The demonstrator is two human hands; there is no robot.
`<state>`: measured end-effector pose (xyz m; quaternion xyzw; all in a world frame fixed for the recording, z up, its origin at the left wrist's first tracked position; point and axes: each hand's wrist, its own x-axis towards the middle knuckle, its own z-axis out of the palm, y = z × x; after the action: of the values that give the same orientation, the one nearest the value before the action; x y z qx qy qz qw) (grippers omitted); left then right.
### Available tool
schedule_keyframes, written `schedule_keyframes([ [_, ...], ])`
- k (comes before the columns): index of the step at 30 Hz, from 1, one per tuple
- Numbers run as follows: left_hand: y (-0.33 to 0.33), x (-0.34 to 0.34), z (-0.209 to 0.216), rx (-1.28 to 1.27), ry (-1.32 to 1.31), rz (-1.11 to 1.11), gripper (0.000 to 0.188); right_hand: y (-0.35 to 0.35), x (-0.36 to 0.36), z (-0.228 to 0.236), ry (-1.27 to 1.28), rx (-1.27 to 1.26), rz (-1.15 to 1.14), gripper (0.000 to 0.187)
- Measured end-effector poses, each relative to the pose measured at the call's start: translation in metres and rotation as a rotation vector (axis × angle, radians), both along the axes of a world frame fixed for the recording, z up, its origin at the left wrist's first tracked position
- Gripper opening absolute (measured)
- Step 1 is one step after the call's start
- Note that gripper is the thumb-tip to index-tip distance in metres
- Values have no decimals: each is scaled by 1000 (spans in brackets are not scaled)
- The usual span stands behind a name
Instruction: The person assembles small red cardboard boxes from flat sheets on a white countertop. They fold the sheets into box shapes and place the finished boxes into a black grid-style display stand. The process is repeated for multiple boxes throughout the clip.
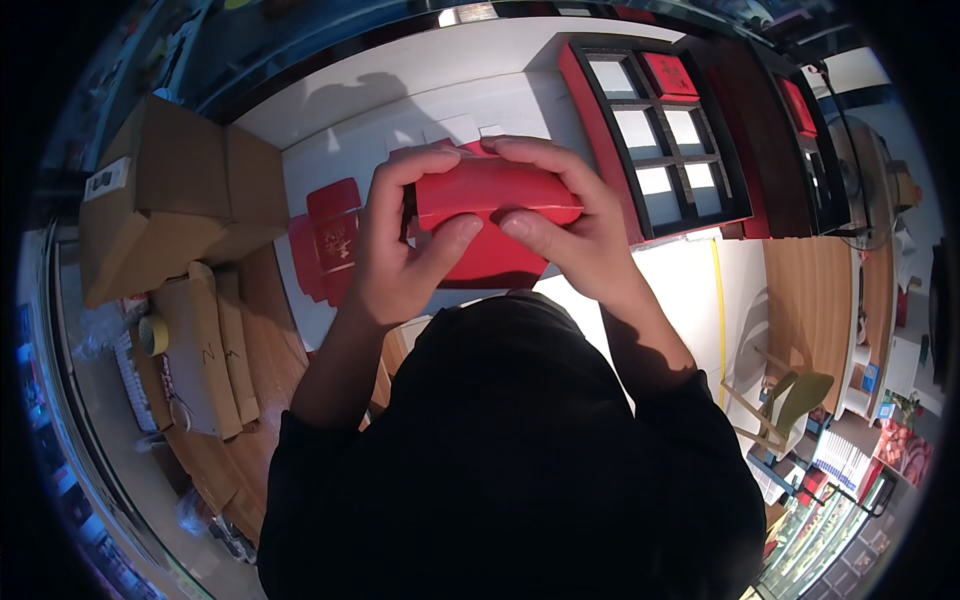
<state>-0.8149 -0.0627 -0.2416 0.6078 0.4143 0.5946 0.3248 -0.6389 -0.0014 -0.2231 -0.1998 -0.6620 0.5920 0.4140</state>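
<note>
Both my hands grip a red box (490, 192) of what looks like folded card, held up over the white table. My left hand (400, 235) wraps its left end, with the thumb on the near face and the fingers over the top. My right hand (580, 225) holds the other end the same way. Below the box, a red flap or sheet (492, 262) shows between my wrists; whether it joins the box I cannot tell. To the left, flat red card pieces (325, 240) with gold print lie on the table.
A black-and-red divided tray (628, 185) stands at the far right, one small red box (668, 76) in a compartment. Another such tray (822, 190) is beyond it. Brown cartons (190, 180) stand at the left, with flattened cardboard (195, 350) nearer. A chair (795, 405) is at the right.
</note>
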Motion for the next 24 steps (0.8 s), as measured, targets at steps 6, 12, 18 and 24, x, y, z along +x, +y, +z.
schedule_keyframes([
  [6,1,0,2,-79,-31,16,40,0,-9,-8,-35,241,-102,35],
  [12,7,6,-2,-76,63,195,65,2,-10,-11,-45,215,-177,32],
  [18,5,21,0,-105,754,374,119,4,-27,-22,-7,-4,-390,32],
  [24,7,24,3,-186,853,368,117,7,-17,-19,-142,-77,-241,35],
])
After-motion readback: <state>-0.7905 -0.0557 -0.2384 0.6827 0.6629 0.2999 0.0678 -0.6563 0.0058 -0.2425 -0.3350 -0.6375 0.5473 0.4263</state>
